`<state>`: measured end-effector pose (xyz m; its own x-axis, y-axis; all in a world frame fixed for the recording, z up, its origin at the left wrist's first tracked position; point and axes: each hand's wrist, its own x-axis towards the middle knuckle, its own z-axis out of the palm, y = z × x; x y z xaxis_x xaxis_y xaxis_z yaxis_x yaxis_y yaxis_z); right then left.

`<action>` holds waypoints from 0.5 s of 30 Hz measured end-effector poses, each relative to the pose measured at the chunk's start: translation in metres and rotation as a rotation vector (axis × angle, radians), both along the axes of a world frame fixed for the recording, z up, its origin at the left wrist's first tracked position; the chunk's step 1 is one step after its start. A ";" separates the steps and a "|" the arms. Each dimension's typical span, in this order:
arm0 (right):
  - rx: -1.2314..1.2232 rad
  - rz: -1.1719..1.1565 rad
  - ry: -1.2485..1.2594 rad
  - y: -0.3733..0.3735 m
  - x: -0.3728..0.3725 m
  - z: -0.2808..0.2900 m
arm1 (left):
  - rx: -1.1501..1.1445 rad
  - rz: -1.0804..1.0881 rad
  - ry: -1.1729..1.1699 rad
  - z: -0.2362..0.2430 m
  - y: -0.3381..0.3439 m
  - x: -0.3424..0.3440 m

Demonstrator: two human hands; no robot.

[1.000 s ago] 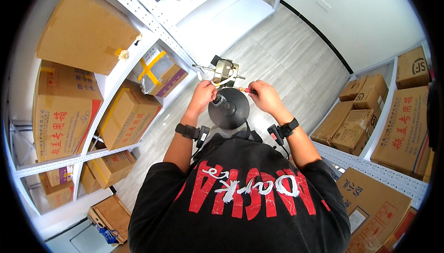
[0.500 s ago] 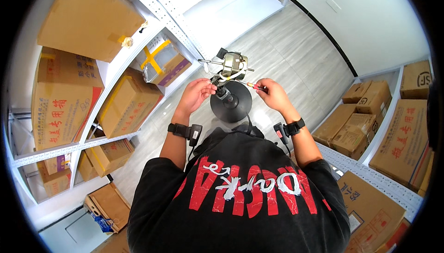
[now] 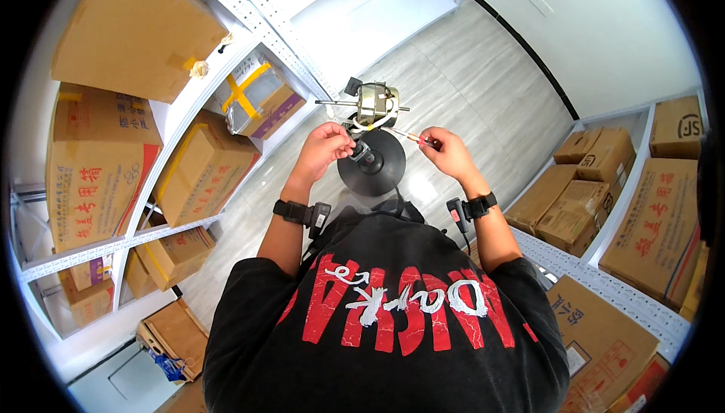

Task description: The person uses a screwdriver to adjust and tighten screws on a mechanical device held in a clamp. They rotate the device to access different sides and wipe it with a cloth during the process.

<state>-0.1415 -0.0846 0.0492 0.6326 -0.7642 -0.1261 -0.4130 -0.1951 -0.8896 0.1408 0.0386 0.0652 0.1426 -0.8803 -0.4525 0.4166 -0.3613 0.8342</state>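
Observation:
A metal fan motor (image 3: 373,105) with a shaft out of each side stands atop a dark post. White wiring curves along its near side. Below it is the round black base (image 3: 389,175) on the floor. My right hand (image 3: 448,154) is closed around the handle of a screwdriver (image 3: 413,137), whose shank points left toward the underside of the motor. On the other side, my left hand (image 3: 323,150) has its fingertips pinched together beside the post, just under the motor. What lies between those fingertips is too small to make out.
White shelving with cardboard boxes (image 3: 204,167) runs along the left. More shelving with boxes (image 3: 578,205) stands at the right. A low white shelf (image 3: 377,35) lies beyond the motor. Behind on the left is an open brown box (image 3: 177,334).
The whole view has shifted slightly, and the motor and base appear a little further left. Both hands keep nearly the same pose, and the screwdriver still points at the motor's underside.

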 end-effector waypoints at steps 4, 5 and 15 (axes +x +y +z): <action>0.026 -0.017 -0.006 -0.001 -0.014 -0.003 | -0.001 -0.049 -0.030 0.003 0.001 0.004; 0.032 -0.024 -0.012 0.000 -0.018 -0.005 | 0.000 -0.054 -0.044 0.006 0.001 0.004; 0.089 -0.085 -0.165 0.009 -0.045 0.011 | -0.047 -0.115 -0.083 0.024 0.012 0.019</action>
<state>-0.1865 -0.0753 0.0600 0.5839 -0.8062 -0.0957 -0.2720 -0.0832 -0.9587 0.1596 0.0510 0.0889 0.0749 -0.9130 -0.4009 0.3032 -0.3621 0.8814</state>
